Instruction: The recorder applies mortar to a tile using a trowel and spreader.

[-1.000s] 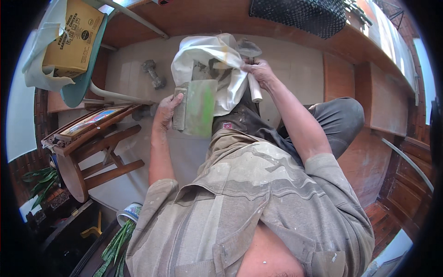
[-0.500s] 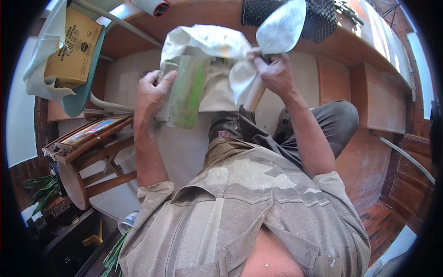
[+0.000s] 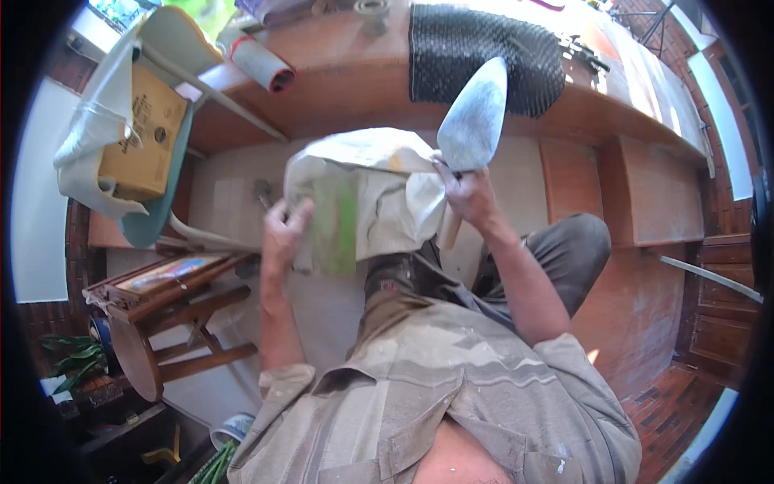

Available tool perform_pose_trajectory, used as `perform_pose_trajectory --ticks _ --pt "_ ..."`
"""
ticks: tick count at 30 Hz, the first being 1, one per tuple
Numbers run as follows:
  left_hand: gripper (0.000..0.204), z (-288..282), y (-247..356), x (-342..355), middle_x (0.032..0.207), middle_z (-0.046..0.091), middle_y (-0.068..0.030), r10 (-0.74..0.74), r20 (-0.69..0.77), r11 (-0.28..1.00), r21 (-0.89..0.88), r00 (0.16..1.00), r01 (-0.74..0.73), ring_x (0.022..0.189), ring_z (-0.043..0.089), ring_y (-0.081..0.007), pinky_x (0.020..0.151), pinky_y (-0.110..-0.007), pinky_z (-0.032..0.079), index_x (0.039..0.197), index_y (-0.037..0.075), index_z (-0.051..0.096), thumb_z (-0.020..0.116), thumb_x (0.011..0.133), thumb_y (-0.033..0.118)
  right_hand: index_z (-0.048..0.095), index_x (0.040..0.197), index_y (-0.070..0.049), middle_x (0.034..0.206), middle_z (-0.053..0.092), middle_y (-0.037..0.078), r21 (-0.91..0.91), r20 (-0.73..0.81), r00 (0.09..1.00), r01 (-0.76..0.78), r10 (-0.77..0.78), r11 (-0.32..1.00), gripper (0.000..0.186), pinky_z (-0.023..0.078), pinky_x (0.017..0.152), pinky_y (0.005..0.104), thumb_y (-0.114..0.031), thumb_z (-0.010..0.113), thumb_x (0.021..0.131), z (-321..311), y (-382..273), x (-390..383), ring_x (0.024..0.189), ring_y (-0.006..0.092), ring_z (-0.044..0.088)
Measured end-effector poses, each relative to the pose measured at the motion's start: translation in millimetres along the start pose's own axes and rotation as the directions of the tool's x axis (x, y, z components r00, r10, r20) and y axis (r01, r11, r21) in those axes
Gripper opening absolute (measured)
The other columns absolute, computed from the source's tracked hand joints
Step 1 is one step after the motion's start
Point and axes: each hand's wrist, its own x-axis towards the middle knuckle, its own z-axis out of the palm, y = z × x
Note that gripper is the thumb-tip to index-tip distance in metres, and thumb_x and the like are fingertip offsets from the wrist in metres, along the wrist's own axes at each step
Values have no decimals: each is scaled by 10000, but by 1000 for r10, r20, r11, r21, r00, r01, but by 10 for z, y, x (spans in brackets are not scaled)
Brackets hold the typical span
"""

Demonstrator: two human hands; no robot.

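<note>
A whitish sack (image 3: 387, 214) with a faded green panel hangs in front of my knees, its mouth at the far side. My left hand (image 3: 288, 230) grips the sack's left edge with bent fingers. My right hand (image 3: 470, 194) is closed around a trowel (image 3: 474, 117), whose grey pointed blade points away from me and whose wooden handle end shows below the hand. The fingers of that hand also touch the sack's right rim. What is inside the sack cannot be seen.
A dark textured mat (image 3: 484, 60) drapes over the wooden ledge (image 3: 347, 68) ahead, with a red-rimmed roll (image 3: 262, 64) to its left. A chair at left holds a cardboard box (image 3: 145, 133). Below it stands a wooden stool (image 3: 137, 355) with a framed picture (image 3: 165, 274).
My view has shifted toward the ledge, so hands and sack appear lower. The trowel blade is turned and looks narrower. Both hands keep their hold.
</note>
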Motion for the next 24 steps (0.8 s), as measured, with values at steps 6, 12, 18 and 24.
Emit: perform_pose_trajectory --ticks 6,12,18,24 --pt "388 -163 682 143 876 664 -37 -113 17 994 0 993 113 735 575 -69 660 -242 471 1036 -21 654 652 904 344 689 969 -9 819 693 166 62 -134 984 129 -120 990 146 494 654 361 -105 617 886 -61 -48 148 691 187 641" --pt "388 -201 1022 31 985 681 -79 -77 184 845 -510 980 162 829 670 -151 766 -269 534 1130 -9 614 615 922 319 695 966 -2 686 615 41 215 68 990 -136 124 967 153 452 577 267 -114 616 899 -84 -368 239 627 76 544" --pt "380 210 550 405 1079 662 -106 -17 293 500 -825 956 262 952 654 -211 880 -348 518 1178 -9 582 599 926 275 596 1197 3 1111 647 49 666 440 891 -407 111 625 394 467 882 280 -51 679 816 432 -474 458 986 128 588" --pt "413 371 369 229 1141 635 -107 -73 382 457 -808 921 372 986 644 -212 891 -357 518 1248 14 531 610 913 244 546 1265 -3 1146 627 69 559 588 796 -527 141 640 483 504 845 287 -147 718 837 354 -455 242 1054 119 568"
